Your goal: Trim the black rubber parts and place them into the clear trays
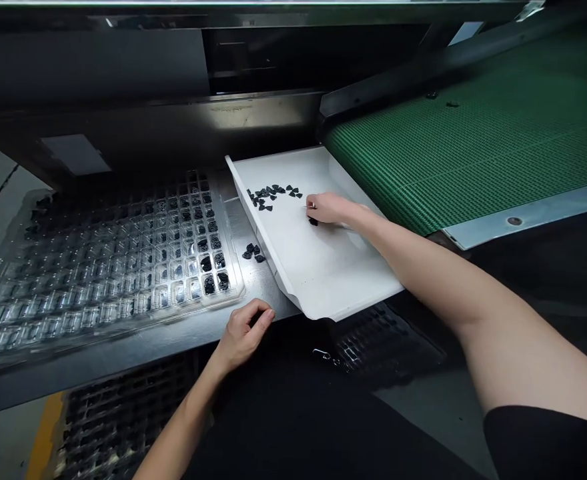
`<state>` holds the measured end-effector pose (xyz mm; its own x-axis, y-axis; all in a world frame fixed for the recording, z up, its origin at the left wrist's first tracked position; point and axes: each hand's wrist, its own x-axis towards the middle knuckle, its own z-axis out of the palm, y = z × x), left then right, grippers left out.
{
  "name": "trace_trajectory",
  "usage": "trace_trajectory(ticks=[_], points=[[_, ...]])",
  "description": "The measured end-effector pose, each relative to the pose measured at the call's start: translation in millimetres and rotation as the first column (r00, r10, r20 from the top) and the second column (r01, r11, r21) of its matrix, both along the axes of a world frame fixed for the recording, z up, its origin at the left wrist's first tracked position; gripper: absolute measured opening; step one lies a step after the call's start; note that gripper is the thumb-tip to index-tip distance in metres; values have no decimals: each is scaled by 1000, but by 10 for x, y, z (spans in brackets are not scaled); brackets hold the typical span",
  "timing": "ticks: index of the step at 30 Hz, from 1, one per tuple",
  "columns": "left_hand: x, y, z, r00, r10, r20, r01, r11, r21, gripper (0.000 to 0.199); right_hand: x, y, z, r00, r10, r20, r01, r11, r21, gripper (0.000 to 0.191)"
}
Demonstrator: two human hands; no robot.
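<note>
Black pieces loose near left edge of white tray; others seated along right edge of clear tray, many front cells unfilled. Your right grip pinched low; can't tell if it holds one. Left grip half-open, nothing visible inside, at tabletop's front edge.

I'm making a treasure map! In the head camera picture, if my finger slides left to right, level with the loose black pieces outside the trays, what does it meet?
Clear plastic tray → small black pieces on the metal surface → white tray → right forearm.
</note>
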<state>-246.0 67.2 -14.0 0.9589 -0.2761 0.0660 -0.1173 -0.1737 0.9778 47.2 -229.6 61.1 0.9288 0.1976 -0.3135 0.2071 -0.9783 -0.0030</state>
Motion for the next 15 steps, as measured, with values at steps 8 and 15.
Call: trace_trajectory(ticks=[8, 15], points=[[15, 7, -17, 1000, -1, -6, 1, 999, 40, 37, -264, 40, 136, 989, 9, -148, -11, 1000, -13, 49], [3, 9, -49, 1000, 19, -10, -18, 998, 61, 44, -361, -56, 175, 989, 22, -147, -20, 1000, 15, 58]])
